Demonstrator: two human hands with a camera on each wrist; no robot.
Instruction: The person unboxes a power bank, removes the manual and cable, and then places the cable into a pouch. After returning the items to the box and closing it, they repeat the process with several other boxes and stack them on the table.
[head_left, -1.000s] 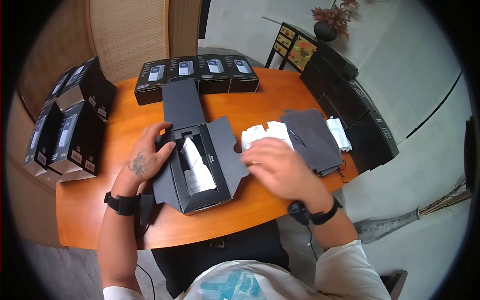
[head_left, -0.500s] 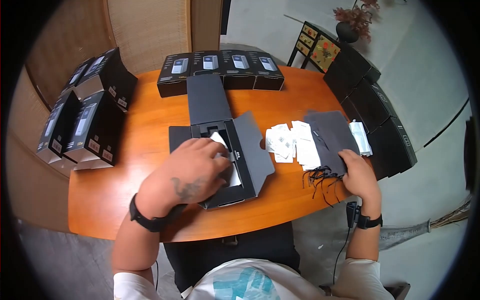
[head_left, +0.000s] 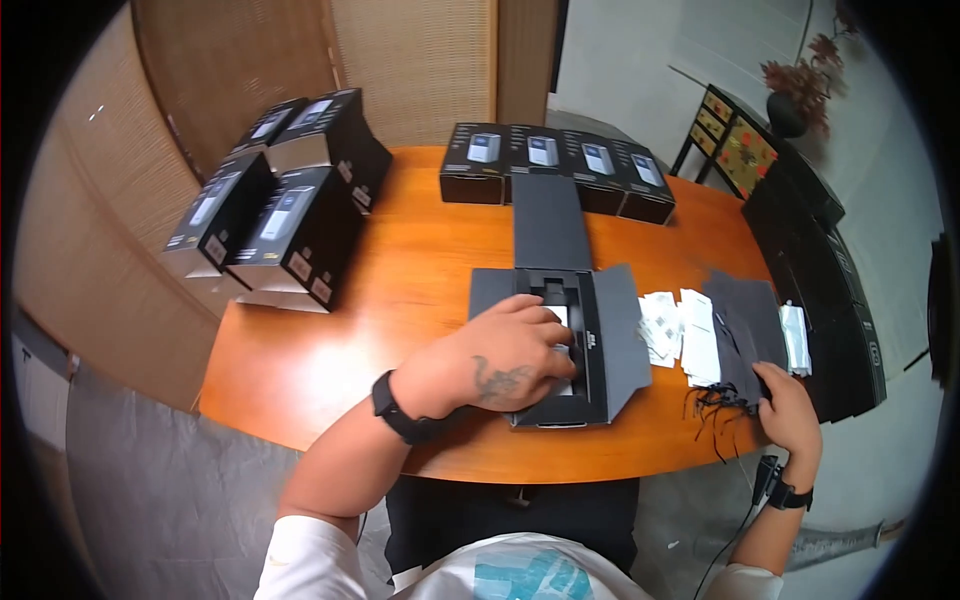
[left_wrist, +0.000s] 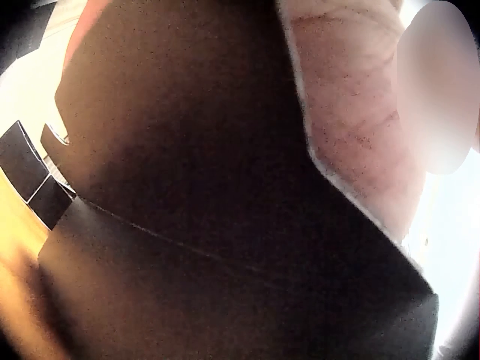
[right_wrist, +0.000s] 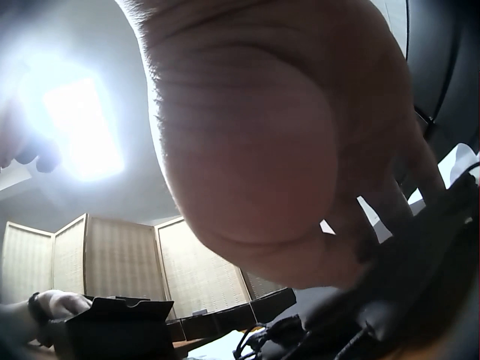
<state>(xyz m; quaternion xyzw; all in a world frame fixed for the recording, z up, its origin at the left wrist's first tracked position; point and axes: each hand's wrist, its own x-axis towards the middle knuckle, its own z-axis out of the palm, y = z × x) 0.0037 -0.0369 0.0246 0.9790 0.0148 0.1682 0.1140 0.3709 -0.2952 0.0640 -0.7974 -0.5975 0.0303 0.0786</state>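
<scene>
In the head view, an open black box [head_left: 593,360] lies on the table with its lid folded back and side flaps spread. My left hand [head_left: 495,360] reaches into it from the left, fingers bent down over a white paper [head_left: 562,318] inside. That hand's fingertips are partly hidden. A box flap [left_wrist: 187,150] fills much of the left wrist view. On the right, my right hand [head_left: 790,412] grips the near edge of a stack of dark grey drawstring pouches [head_left: 745,320]. Black cords [head_left: 715,398] hang from their near end. The right wrist view shows dark pouch fabric [right_wrist: 405,277] at the fingers.
White slips [head_left: 660,328] and a stack of white papers [head_left: 698,340] lie between box and pouches. A pale packet [head_left: 795,340] lies beyond the pouches. Printed black boxes [head_left: 540,160] line the back; more boxes [head_left: 300,225] stand left. Black boxes [head_left: 840,310] line the right edge.
My left hand has moved from the box's left flap into the box, over the paper. The right hand has gone from the white papers to the pouches. The head view has turned left.
</scene>
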